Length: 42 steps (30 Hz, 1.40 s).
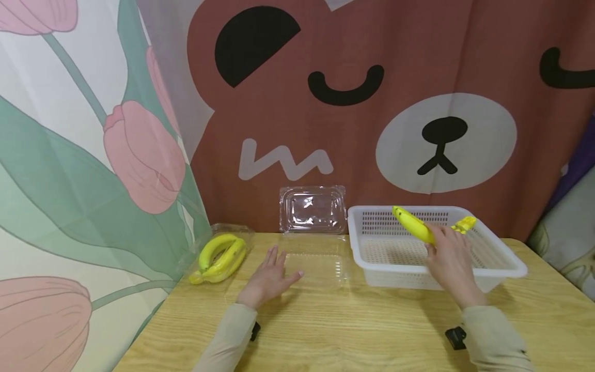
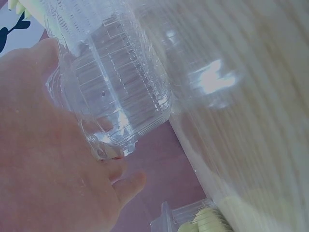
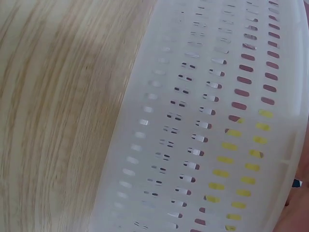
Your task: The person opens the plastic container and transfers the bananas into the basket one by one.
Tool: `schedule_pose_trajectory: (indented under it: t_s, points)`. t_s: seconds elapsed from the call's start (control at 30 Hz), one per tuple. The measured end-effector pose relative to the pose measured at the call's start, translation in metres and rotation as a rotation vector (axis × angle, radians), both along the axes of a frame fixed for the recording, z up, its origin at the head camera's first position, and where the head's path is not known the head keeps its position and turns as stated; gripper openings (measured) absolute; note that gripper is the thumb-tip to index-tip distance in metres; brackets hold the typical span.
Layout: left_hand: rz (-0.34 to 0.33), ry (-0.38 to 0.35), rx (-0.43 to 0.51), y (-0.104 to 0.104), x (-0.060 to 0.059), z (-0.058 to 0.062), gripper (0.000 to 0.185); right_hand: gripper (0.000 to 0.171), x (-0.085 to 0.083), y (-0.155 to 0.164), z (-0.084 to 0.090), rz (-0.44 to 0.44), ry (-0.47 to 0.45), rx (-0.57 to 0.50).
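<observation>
My right hand grips a yellow banana above the white plastic basket, with the stem end sticking out to the right of the fingers. Yellow shows through the basket's slots in the right wrist view, where the basket wall hides most of that hand. A clear plastic clamshell box stands at the basket's left, its lid raised against the curtain. At the box's left edge is my left hand, fingers extended and thumb spread toward the box. The left wrist view shows fingertips right at the clear rim.
Farther left, a bunch of bananas lies in another clear box. The wooden table ends at a bear-print curtain behind and a tulip-print curtain on the left.
</observation>
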<state>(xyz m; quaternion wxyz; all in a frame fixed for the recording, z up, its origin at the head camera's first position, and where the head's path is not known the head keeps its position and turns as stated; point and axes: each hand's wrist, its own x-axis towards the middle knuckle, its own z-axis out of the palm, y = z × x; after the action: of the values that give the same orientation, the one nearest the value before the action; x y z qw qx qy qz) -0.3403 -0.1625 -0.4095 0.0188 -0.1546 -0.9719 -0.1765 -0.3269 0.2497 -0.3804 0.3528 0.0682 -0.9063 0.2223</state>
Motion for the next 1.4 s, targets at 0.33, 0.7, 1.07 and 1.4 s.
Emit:
schedule_pose_trajectory:
  t_s: [0.33,0.7,1.07,1.4]
  points:
    - [-0.005,0.012,0.015,0.001,0.0,0.001,0.092,0.047,-0.001,0.004,0.002,0.061,-0.043,0.036]
    - [-0.01,0.006,0.013,0.002,0.001,0.002,0.089,0.047,-0.006,0.011,0.006,0.142,-0.21,0.073]
    - [-0.008,0.002,0.01,0.001,0.001,0.001,0.091,0.047,-0.008,0.008,0.007,0.125,-0.26,0.065]
    - [-0.006,0.001,0.005,0.002,0.001,0.002,0.092,0.049,-0.007,0.008,0.006,0.116,-0.274,0.053]
